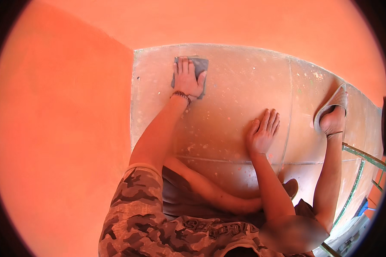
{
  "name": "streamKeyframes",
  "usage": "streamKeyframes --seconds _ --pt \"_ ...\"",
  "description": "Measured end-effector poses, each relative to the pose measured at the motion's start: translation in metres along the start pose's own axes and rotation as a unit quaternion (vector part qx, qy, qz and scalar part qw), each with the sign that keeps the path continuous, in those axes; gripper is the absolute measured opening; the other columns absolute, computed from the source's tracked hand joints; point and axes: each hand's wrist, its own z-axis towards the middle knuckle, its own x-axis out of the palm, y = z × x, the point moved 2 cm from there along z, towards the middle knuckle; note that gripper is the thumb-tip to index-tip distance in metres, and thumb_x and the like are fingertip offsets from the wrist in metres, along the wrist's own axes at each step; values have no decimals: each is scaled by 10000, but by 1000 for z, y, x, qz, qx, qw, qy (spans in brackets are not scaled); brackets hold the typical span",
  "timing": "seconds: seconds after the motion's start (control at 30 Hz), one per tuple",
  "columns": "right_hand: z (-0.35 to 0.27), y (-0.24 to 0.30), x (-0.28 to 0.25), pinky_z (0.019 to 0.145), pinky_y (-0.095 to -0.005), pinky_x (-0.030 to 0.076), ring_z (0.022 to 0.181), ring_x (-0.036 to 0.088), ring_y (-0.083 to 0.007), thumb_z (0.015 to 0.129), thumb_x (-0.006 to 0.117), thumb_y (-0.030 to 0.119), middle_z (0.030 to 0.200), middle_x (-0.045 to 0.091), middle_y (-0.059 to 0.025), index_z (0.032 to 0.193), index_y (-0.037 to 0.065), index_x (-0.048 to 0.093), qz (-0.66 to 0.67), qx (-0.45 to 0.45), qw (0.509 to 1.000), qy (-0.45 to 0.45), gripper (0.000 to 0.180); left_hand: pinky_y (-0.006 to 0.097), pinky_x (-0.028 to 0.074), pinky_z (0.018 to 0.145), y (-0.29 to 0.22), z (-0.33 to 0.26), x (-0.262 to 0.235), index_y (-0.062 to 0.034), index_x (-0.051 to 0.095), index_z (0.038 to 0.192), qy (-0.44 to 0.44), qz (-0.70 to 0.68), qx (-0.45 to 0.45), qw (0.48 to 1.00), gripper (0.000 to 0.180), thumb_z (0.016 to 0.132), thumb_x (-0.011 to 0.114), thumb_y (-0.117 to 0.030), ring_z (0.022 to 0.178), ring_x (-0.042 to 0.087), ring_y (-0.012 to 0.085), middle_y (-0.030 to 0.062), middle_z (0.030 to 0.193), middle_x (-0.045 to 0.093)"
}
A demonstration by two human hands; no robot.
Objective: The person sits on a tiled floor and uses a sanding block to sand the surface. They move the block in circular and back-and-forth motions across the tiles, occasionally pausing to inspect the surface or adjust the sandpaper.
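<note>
My left hand (186, 81) presses a dark grey square sheet (200, 65) against the tiled floor (231, 85), near the corner where two orange walls meet. Its fingers lie close together over the sheet, and the thumb rests toward the right edge. What lies under the palm is hidden. Lower and to the right, my right hand (263, 132) is spread flat on the bare tile, holding nothing. A dark braided bracelet (182, 96) circles my left wrist.
Orange walls (64, 128) bound the floor on the left and the far side. My foot in a slipper (332, 109) rests at the right, with my bent leg beneath my arms. Green-edged metal bars (364, 157) stand at the far right. Pale specks dot the tiles.
</note>
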Motion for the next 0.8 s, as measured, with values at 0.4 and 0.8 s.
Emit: streamKeyframes --seconds 0.4,0.8 --pt "-2 2 0 1175 -551 227 1425 312 -443 971 490 204 1497 398 -268 1402 -55 459 15 15 1000 8 503 581 159 1173 -35 3 26 162 435 1303 -33 62 68 995 680 957 491 -420 1374 296 493 341 1401 392" --pt "4 -5 -8 1188 -536 179 1450 275 -423 988 462 231 1519 370 -264 1420 -48 446 11 30 998 46 514 575 198 1161 -50 -10 39 139 469 1277 -11 10 155 988 667 915 568 -413 1346 339 477 322 1356 433"
